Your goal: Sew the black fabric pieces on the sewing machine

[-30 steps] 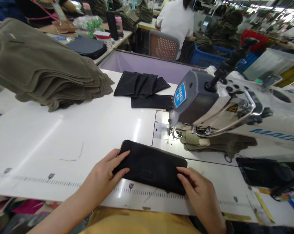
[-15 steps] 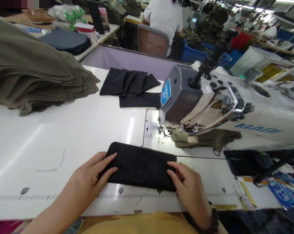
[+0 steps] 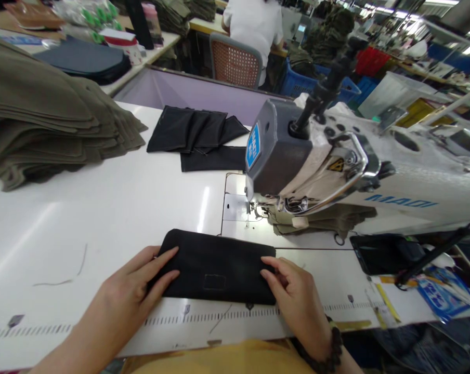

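Note:
A folded black fabric piece lies flat on the white sewing table, just in front of the sewing machine. My left hand rests on its left end with fingers stretched flat over the cloth. My right hand presses the right end, fingers laid on the fabric. A small stitched rectangle shows on the piece between my hands. The machine's needle area is lit, just beyond the fabric's far edge.
A tall stack of olive fabric sits at the far left. More black pieces lie behind the machine's head. A dark phone and papers lie at the right. A person in white sits on a chair beyond.
The black piece has turned from tilted to nearly level with the table's ruler edge, my hands staying on its ends. The view shifted a little to the right.

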Available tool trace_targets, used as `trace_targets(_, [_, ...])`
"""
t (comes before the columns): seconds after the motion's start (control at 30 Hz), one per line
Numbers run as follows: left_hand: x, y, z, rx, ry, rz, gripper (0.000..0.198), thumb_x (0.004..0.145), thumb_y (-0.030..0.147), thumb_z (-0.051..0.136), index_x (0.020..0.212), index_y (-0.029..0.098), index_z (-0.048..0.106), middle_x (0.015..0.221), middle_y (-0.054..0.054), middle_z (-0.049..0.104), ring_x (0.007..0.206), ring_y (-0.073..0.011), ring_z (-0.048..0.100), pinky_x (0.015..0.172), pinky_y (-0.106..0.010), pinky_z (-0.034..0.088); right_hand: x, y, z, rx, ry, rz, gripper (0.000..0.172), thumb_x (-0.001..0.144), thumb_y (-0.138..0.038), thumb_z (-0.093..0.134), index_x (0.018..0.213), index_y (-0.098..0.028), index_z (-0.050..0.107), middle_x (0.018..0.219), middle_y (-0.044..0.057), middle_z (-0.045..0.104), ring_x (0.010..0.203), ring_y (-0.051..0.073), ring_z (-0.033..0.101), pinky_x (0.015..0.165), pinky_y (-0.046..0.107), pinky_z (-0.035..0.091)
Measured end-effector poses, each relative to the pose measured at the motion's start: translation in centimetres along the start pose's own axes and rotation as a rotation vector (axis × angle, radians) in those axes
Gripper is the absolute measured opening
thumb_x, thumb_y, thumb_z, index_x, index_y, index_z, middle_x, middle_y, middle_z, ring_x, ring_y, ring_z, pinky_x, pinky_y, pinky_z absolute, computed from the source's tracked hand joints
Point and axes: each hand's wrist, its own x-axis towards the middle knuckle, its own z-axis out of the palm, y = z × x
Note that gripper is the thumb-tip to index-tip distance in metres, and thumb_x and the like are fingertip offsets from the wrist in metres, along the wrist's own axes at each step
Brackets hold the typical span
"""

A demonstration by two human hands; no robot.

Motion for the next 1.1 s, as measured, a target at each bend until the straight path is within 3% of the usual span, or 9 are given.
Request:
trace_targets(0.17, [0.5, 0.5, 0.0, 0.12, 0.057, 0.056, 0.034, 0.087, 0.042, 0.037, 0.111, 0.022, 0.052, 0.098, -0.005, 0.057, 0.082, -0.0185, 0.062, 0.08, -0.032, 0.053, 0.1, -0.1, 0.0, -0.005, 0.002, 0.008, 0.024, 0.08, -0.024, 0.047, 0.091, -0.014, 0.066, 0.066, 0.003, 0.061, 0.053, 0.013, 0.054, 0.054, 0.023, 0.046])
trace_targets(0.37, [0.5, 0.5, -0.1, 0.091, 0.046, 0.064, 0.033, 0.087, 0.041, 0.039, 0.111, 0.023, 0.052, 0.097, -0.005, 0.057, 0.082, -0.0173, 0.061, 0.082, -0.031, 0.052, 0.3, -0.2, -0.1, -0.02, -0.016, 0.019, 0.025, 0.08, -0.024, 0.047, 0.092, -0.014, 0.066, 0.064, 0.003, 0.061, 0.052, 0.013, 0.053, 0.054, 0.024, 0.046])
trace_targets(0.7, [1.0, 1.3, -0.4, -0.083, -0.021, -0.148, 0.035, 0.084, 0.043, 0.042, 0.101, 0.018, 0.06, 0.088, -0.004, 0.056, 0.075, -0.0146, 0.059, 0.068, -0.023, 0.052, 0.0, 1.0, 0.1, -0.052, -0.027, 0.035, 0.026, 0.08, -0.032, 0.049, 0.094, -0.018, 0.067, 0.071, 0.002, 0.066, 0.057, 0.014, 0.059, 0.056, 0.022, 0.049])
trace_targets(1.1, [1.0, 1.7, -0.7, -0.203, -0.104, -0.279, 0.028, 0.078, 0.022, 0.051, 0.104, 0.016, 0.058, 0.088, -0.003, 0.051, 0.073, -0.0128, 0.056, 0.07, -0.026, 0.051, 0.4, 2.2, -0.2, -0.114, -0.062, -0.016, 0.033, 0.076, -0.046, 0.053, 0.091, -0.022, 0.07, 0.073, 0.001, 0.071, 0.058, 0.014, 0.065, 0.051, 0.016, 0.05])
